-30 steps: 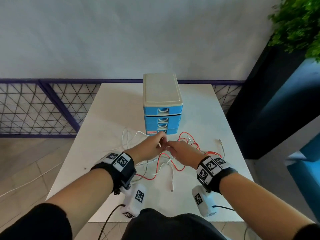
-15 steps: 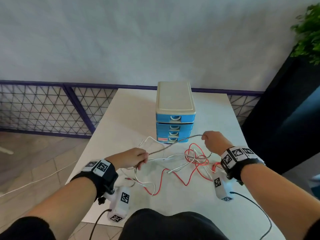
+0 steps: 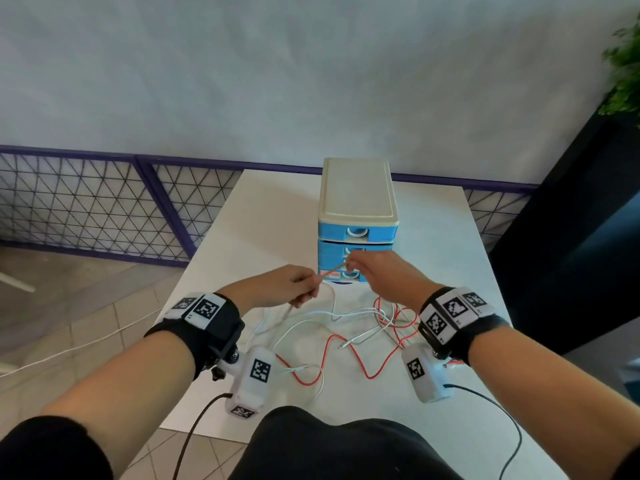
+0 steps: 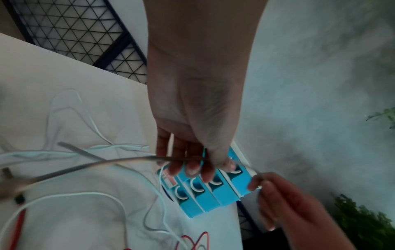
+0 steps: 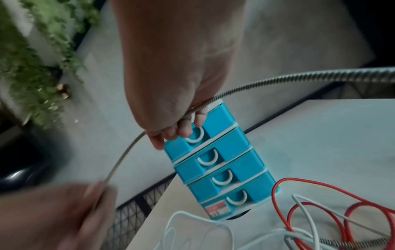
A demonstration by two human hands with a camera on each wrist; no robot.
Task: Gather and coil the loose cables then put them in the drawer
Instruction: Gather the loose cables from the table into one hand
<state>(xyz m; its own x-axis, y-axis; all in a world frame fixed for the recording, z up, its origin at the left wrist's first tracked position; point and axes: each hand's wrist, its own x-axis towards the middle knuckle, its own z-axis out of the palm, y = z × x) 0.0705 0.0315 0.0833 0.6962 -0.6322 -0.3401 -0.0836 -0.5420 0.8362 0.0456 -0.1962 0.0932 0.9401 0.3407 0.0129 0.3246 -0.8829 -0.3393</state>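
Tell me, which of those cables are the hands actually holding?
The silver braided cable. Both the left hand and right hand grip it in the air; the red cable and white cable lie on the table.

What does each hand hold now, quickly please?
Left hand: grips the silver braided cable.
Right hand: grips the same cable, further along.

A drawer unit (image 3: 358, 216) is set at the middle of the table (image 3: 263, 216), toward its far edge. Loose cables (image 3: 332, 337) are spread on the table before the unit. A metal-sheathed cable (image 3: 332, 272) is held between the left hand (image 3: 280, 285) and the right hand (image 3: 377, 275), above the cables and just before the drawers. A fence (image 3: 86, 202) is seen left of the table, a plant (image 3: 625, 74) to the right.
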